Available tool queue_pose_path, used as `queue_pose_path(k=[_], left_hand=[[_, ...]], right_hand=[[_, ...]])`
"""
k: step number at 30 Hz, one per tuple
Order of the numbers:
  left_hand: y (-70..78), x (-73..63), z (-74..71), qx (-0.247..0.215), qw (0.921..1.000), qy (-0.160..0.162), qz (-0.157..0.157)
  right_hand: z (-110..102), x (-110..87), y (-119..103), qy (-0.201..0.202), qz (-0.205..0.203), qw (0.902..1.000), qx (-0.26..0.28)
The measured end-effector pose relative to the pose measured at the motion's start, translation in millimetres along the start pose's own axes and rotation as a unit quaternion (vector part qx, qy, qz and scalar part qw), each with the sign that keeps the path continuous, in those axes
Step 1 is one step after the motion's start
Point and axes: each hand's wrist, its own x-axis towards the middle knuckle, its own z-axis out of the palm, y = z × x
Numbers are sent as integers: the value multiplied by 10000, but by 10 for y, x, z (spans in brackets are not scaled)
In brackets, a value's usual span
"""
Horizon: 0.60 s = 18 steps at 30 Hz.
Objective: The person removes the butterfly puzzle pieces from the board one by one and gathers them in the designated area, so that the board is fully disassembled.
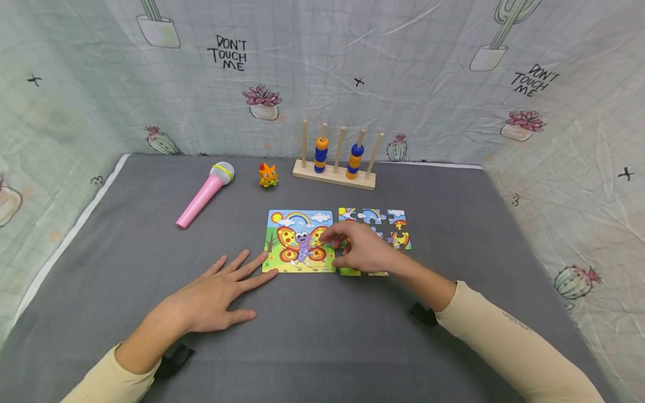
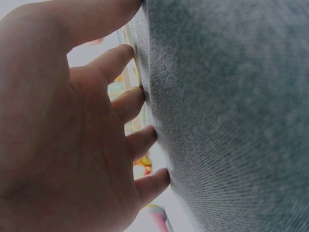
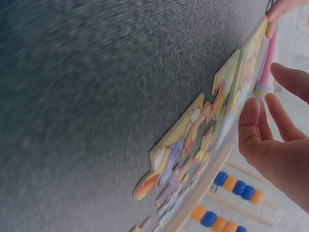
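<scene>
A butterfly picture board [image 1: 300, 240] lies flat on the grey table, with several loose jigsaw pieces [image 1: 372, 216] spaced out along its right side. My left hand [image 1: 216, 299] rests palm down, fingers spread, two fingertips at the board's left edge; the left wrist view shows the palm [image 2: 72, 130] raised off the cloth. Over the board's right edge and the nearest pieces hovers my right hand [image 1: 365, 246], fingers loosely bent. In the right wrist view a gap separates thumb and fingers of that hand [image 3: 280, 140], and nothing is held. It partly hides the middle pieces.
Behind the pieces stands a wooden peg rack [image 1: 335, 174] with blue and orange beads on two pegs. A small orange toy figure [image 1: 268, 175] and a pink toy microphone [image 1: 204, 196] lie to its left. Patterned cloth [image 1: 312, 73] hangs around the table.
</scene>
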Motion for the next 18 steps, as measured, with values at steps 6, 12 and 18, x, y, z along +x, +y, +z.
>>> queue_pose_path(k=[6,12,18], left_hand=[[5,-16,-2,6,10000,43,20],[1,-19,-4,3,10000,21,-12],[2,-10,-10,-44,10000,-54,-49]], right_hand=[[72,104,-20,58,-46,9999,-69],[126,174,-37,70,-163,9996,-242],[151,198,-36,-14,-94,9986,-515]])
